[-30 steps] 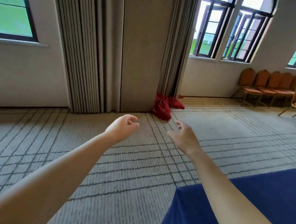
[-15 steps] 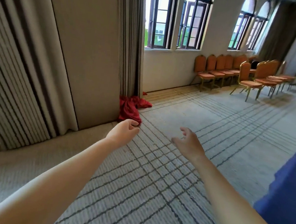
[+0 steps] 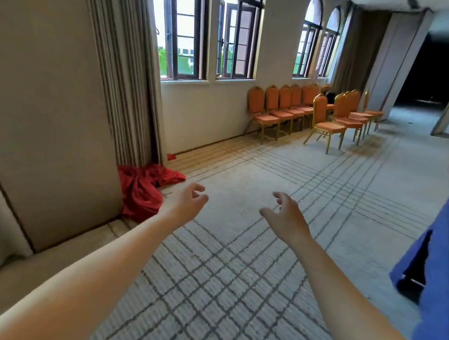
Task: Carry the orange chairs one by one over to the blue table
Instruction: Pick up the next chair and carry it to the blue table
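Where curtain [image 3: 122, 77] meets carpet [image 3: 236, 267], red cloth [image 3: 142, 189] lies — orange chairs [image 3: 329, 125] well beyond.

Single head view, looking forward-down over outstretched arms; orange chairs [image 3: 305, 112] far ahead.

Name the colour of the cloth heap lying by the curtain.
Red; the cloth heap shows best in the head view, the only one.

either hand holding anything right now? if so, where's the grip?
Nothing held. Left hand and right hand hang over the carpet, fingers loosely curled, empty. The orange chairs stand untouched by the far wall.
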Demonstrator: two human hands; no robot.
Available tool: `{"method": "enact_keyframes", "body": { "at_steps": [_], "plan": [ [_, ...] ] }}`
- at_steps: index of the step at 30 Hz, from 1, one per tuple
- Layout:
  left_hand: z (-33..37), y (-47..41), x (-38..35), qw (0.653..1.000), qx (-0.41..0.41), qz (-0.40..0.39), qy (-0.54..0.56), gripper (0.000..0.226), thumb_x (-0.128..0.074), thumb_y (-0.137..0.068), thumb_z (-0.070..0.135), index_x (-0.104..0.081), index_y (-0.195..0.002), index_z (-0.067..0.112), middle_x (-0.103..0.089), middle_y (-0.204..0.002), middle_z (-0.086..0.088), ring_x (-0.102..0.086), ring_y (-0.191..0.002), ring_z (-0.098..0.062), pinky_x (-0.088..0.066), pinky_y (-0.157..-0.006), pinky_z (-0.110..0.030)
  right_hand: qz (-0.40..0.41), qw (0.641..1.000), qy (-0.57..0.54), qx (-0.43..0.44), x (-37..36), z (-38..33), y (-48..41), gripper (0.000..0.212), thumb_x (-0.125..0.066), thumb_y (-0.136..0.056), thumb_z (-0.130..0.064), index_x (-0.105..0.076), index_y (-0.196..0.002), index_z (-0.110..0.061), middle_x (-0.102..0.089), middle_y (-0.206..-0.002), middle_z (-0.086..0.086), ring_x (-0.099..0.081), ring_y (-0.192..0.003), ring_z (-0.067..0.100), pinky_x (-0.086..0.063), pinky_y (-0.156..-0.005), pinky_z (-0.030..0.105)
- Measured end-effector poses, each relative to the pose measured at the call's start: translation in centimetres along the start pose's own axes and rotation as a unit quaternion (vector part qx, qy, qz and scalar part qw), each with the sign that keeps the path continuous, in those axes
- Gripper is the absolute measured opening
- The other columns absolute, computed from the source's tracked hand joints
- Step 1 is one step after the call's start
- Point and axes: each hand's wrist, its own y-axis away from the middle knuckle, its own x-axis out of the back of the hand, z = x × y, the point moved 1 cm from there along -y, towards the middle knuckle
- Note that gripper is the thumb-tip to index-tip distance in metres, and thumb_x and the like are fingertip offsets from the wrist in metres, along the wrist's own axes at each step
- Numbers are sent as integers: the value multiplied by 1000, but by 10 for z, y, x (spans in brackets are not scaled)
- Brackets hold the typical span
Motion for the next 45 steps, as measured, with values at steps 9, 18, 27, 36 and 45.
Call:
{"method": "enact_keyframes", "body": {
  "at_steps": [9, 18, 27, 36, 45],
  "plan": [
    [55, -193, -123, 995, -21, -92, 23, 37, -54, -93, 39, -53, -128, 24, -61, -108, 1, -60, -94, -13, -52, -80, -34, 48, 996, 6, -69, 58, 82, -166, 64, -58, -93, -40, -33, -149, -22, -34, -153, 6, -41, -134, 25, -43, -99, 42],
    [134, -436, -256, 987, -66, -137, 46, 38, -55, -92, 42, -54, -126, 26, -61, -105, 5, -61, -94, -12, -51, -86, -39, 98, 987, 31, -127, 135, 173, -382, 64, -59, -92, -41, -34, -148, -23, -34, -152, 7, -41, -134, 26, -43, -98, 42],
    [217, -633, -383, 978, -97, -179, 46, 36, -58, -88, 43, -57, -120, 27, -64, -97, 8, -64, -89, -11, -51, -82, -36, 134, 978, 4, -162, 205, 261, -565, 65, -61, -91, -39, -35, -148, -25, -35, -154, 4, -40, -136, 24, -43, -102, 43],
    [315, -841, -531, 976, -105, -176, 68, 35, -60, -88, 40, -57, -118, 24, -62, -88, 10, -63, -83, -12, -50, -74, -34, 145, 978, 11, -151, 303, 370, -790, 68, -60, -91, -40, -32, -150, -21, -33, -155, 5, -38, -138, 24, -41, -102, 41],
    [414, -1021, -657, 976, -92, -185, 73, 30, -60, -87, 41, -55, -114, 29, -61, -89, 7, -62, -74, -14, -49, -63, -29, 133, 980, 19, -149, 398, 465, -989, 68, -59, -91, -43, -32, -150, -22, -31, -156, 5, -40, -136, 25, -43, -96, 37]
  ]
}}
